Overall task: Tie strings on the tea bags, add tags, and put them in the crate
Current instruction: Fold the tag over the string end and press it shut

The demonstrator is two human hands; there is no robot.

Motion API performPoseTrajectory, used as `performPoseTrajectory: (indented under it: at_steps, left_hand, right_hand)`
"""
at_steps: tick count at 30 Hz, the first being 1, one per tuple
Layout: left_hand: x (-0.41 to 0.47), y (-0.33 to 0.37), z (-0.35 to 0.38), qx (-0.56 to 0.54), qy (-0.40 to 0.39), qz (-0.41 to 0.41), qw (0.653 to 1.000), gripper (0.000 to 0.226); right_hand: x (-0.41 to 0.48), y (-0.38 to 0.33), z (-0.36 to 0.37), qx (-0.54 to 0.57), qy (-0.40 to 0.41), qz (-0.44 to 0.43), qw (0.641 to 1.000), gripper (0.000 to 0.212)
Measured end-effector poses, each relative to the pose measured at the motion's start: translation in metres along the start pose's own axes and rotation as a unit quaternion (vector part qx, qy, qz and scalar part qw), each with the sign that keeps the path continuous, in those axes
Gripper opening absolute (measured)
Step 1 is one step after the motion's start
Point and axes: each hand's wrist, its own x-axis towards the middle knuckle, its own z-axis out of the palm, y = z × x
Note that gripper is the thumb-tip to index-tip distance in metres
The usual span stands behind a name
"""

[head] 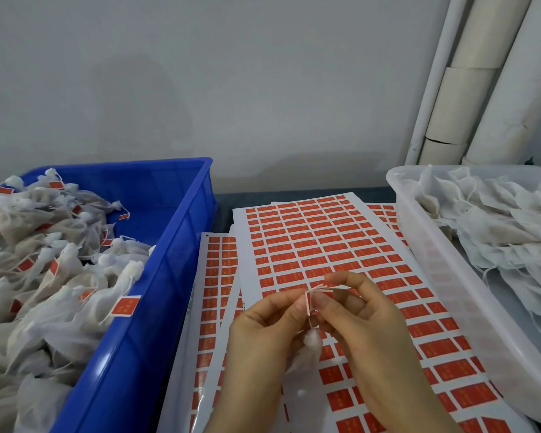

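Above the near sticker sheets [310,239], pinching one red tag [309,303] with left grip [263,335] and right grip [359,326], likely to fold it shut for the tea bag [313,339] hanging just below.

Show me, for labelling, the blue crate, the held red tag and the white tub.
blue crate [181,245], head view, on its right wall.
red tag [308,303], head view, on its red face.
white tub [441,270], head view, on its left wall.
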Motion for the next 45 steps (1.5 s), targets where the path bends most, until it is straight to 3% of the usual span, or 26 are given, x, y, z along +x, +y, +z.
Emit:
performPoseTrajectory:
  at_steps: [25,34,41,45]
  left_hand:
    - [-0.001,-0.006,0.001,-0.024,-0.037,-0.018,0.999,0.025]
    - [-0.001,-0.005,0.003,-0.032,0.000,-0.075,0.997,0.017]
    - [0.001,-0.001,0.002,-0.088,-0.009,-0.107,0.990,0.018]
    - [0.000,0.000,0.001,-0.085,-0.035,-0.106,0.990,0.015]
  right_hand:
    - [-0.001,0.000,0.001,0.058,0.021,0.009,0.998,0.025]
    - [0.003,-0.011,-0.008,0.196,0.051,-0.028,0.979,0.037]
    - [-0.005,-0.005,0.001,0.023,-0.054,-0.036,0.998,0.046]
    - [-0.002,0.002,0.002,0.017,-0.020,-0.039,0.999,0.035]
